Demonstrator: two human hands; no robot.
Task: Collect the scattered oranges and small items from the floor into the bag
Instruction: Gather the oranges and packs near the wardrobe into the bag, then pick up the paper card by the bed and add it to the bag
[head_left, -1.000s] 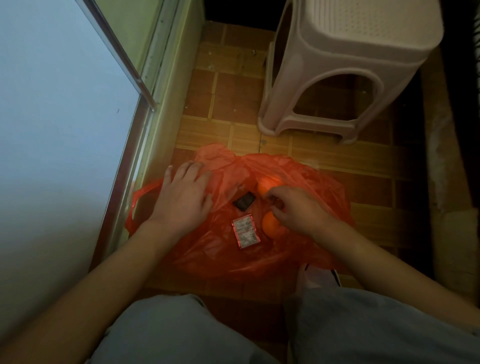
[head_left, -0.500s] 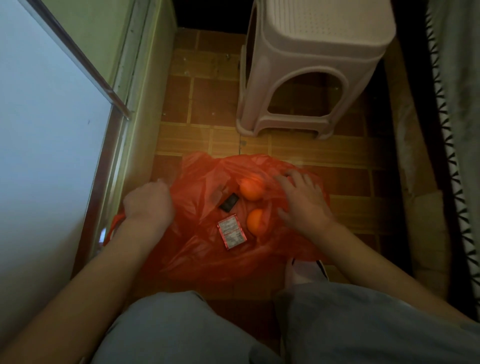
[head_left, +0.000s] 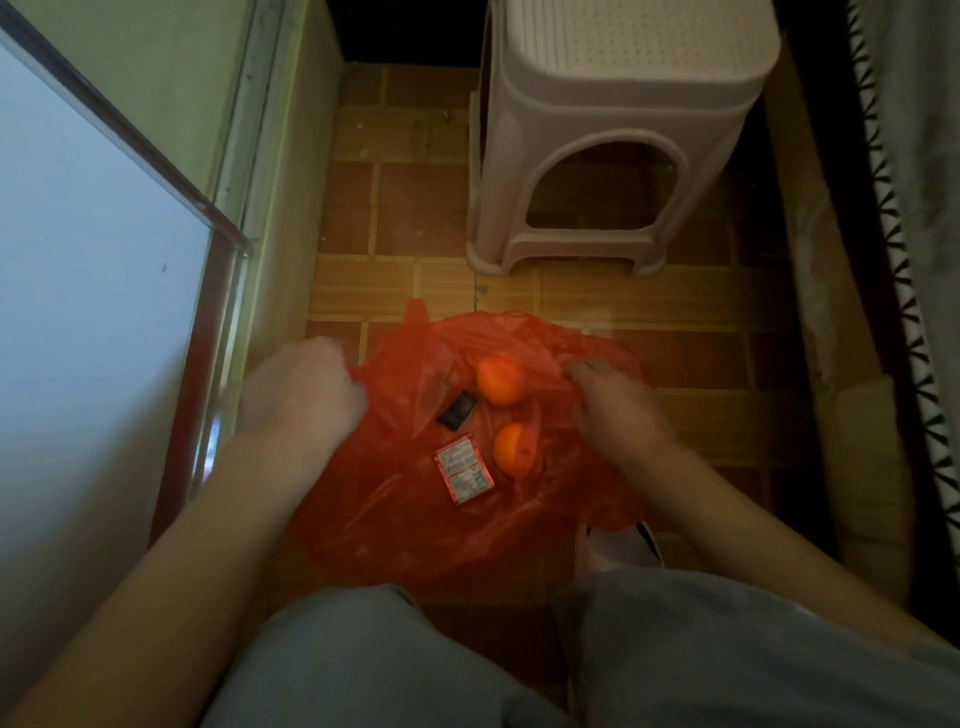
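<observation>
The bag (head_left: 395, 519), a thin red plastic one, lies spread on the tiled floor (head_left: 415, 218) in the lower centre of the frame, and everything to be collected sits on or in it between the two hands.

At centre left, the left hand (head_left: 298, 395) is curled into a fist on the bag's left edge, apparently pinching the plastic; whether a handle is inside the fist cannot be told. Just right of it, near the middle of the bag, lies a small dark packet (head_left: 457, 410), tilted, and below that a red-and-white sachet (head_left: 464, 475) with its long axis running from upper left to lower right. Right of these sit two oranges: the upper orange (head_left: 500, 382), with a fold of plastic over its top, and the lower orange (head_left: 511, 449), partly tucked behind a fold on its right side. At centre right, the right hand (head_left: 618, 410) is closed on the bag's right edge, fingers bunched into the film, and is the nearer hand to both oranges.

The relation that matters: both gripped edges flank the load, which lies inward and slightly below the knuckles, so raising both edges together should roll the items toward the middle. A pale plastic stool (head_left: 623, 135) stands well apart at the upper right.
</observation>
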